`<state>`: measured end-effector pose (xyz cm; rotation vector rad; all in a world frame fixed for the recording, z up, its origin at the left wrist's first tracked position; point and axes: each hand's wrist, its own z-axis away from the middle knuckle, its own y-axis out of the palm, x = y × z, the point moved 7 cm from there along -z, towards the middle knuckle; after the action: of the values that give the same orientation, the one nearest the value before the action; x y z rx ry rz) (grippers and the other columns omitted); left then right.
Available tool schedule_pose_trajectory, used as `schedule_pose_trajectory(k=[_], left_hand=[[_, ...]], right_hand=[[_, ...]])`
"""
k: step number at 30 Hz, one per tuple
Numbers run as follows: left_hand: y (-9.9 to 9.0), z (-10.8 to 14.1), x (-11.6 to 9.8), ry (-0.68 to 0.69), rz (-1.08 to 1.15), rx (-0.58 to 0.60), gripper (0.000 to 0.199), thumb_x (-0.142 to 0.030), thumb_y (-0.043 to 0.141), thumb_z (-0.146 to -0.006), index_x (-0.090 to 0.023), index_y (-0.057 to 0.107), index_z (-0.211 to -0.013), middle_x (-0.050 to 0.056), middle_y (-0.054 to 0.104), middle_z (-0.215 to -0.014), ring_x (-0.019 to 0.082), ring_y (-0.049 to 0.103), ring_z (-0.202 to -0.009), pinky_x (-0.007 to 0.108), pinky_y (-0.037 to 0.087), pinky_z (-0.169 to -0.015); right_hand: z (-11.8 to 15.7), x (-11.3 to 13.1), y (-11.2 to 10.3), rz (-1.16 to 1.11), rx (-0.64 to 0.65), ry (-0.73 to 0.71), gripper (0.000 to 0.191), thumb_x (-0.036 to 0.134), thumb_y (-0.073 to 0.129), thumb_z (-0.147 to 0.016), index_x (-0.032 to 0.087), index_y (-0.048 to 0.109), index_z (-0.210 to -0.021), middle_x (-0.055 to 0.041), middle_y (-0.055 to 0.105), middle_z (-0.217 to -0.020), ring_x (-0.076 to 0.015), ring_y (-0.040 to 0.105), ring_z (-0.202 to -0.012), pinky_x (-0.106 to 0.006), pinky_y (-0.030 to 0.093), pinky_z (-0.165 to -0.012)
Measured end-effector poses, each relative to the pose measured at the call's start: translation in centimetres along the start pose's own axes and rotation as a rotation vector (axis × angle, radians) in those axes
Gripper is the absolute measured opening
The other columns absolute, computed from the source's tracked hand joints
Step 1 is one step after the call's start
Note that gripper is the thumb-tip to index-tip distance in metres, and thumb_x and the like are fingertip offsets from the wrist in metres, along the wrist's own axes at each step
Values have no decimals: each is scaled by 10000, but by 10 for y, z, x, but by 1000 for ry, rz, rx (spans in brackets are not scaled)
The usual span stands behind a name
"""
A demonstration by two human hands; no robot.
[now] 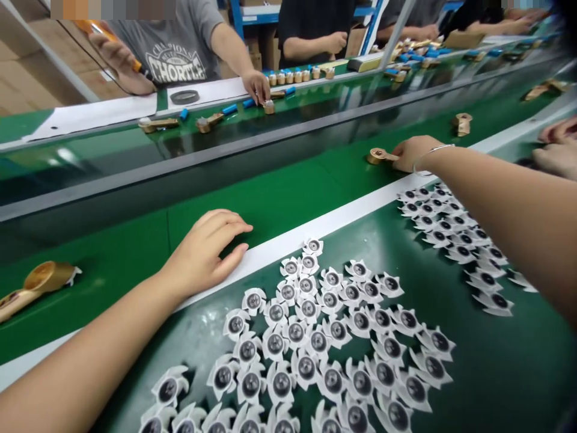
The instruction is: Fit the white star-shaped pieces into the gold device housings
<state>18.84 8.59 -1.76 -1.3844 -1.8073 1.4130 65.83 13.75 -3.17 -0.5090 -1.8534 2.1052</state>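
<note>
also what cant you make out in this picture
Head view: right hand, its grip on the gold piece, hidden by its knuckles.
Head view: large gold part, handle end cut off by the left edge.
Head view: white fans, some hidden behind the right forearm, others cut by the bottom edge.
Head view: any markings on the blue cylinders, too small and blurred.

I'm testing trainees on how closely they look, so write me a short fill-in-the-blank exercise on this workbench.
A gold-coloured, round-headed part is touched by the person's ____ hand.
The left hand holds ____.
The white, bladed plastic wheels lie on a tabletop coloured ____.

Missing words: right; nothing; green.
</note>
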Motion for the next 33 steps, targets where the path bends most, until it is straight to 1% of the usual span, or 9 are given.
schedule_pose_trajectory(k=[3, 6, 10, 12, 15, 19, 23, 29, 33], left_hand=[[0, 0, 0, 11, 3, -6, 287, -243, 543, -870, -189, 572, -1151, 93, 618, -1086, 252, 545, -1103, 445, 415, -1033], [0, 0, 2, 0, 11, -12, 290, -260, 545, -866, -207, 580, -1149, 89, 617, -1086, 258, 555, -1092, 452, 421, -1026], [-8, 1, 7, -74, 41, -77, 281, -280, 576, -860, -224, 617, -1131, 77, 620, -1108, 259, 565, -1093, 437, 433, -1010], [-13, 2, 8, -151, 141, -129, 228, -283, 588, -865, -240, 655, -1078, 52, 643, -1103, 242, 588, -1068, 411, 449, -998], [-8, 4, 10, -353, 500, -135, 215, -320, 564, -898, -246, 687, -1059, 33, 669, -1127, 226, 616, -1051, 382, 487, -965], [20, 10, 3, -605, 1213, -111, 294, -384, 507, -915, -248, 627, -1145, 34, 661, -1141, 225, 623, -1069, 384, 538, -901], [20, 9, -5, -605, 1507, -222, 350, -323, 602, -791, -272, 573, -1136, 0, 649, -1136, 203, 638, -1032, 349, 552, -872], [15, 7, -10, -643, 1496, -303, 291, -469, 570, -866, -200, 584, -976, 36, 685, -945, 183, 670, -906, 299, 556, -795], [13, 8, 2, -645, 1370, -379, 212, -378, 593, -859, -179, 554, -923, -5, 654, -720, 160, 676, -743, 293, 554, -743]], right_hand=[[8, 8, -8, 86, 1, 42, 232, 339, 596, -948, 132, 631, -1047, -65, 620, -1027, -173, 607, -933, -359, 520, -844], [24, 36, -27, 97, -79, -23, 205, 309, 608, -929, 138, 648, -1035, -75, 634, -1004, -188, 605, -937, -375, 513, -850], [68, 113, -51, 1, -214, -245, 239, 276, 611, -870, 176, 677, -1077, -80, 664, -976, -266, 600, -987, -379, 480, -857], [101, 161, -59, -106, -233, -374, 253, 329, 600, -873, 196, 670, -1077, -32, 673, -955, -229, 618, -944, -322, 489, -831], [160, 232, -73, -427, -175, -573, 233, 351, 618, -849, 195, 675, -1012, 1, 681, -895, -194, 633, -841, -314, 510, -781], [219, 289, -87, -443, -156, -712, 215, 343, 598, -856, 273, 677, -1043, 69, 656, -1063, -166, 615, -903, -299, 522, -796], [238, 303, -87, -387, -196, -775, 219, 346, 580, -851, 446, 673, -1022, 170, 643, -1046, -188, 595, -948, -345, 527, -783], [246, 294, -75, -393, -206, -893, 194, 340, 657, -826, 271, 718, -997, -6, 606, -1099, -215, 601, -1000, -347, 513, -903], [226, 244, -69, -351, -313, -759, 353, 425, 576, -887, 183, 693, -1115, -90, 580, -1158, -284, 536, -1143, -428, 411, -1053]])
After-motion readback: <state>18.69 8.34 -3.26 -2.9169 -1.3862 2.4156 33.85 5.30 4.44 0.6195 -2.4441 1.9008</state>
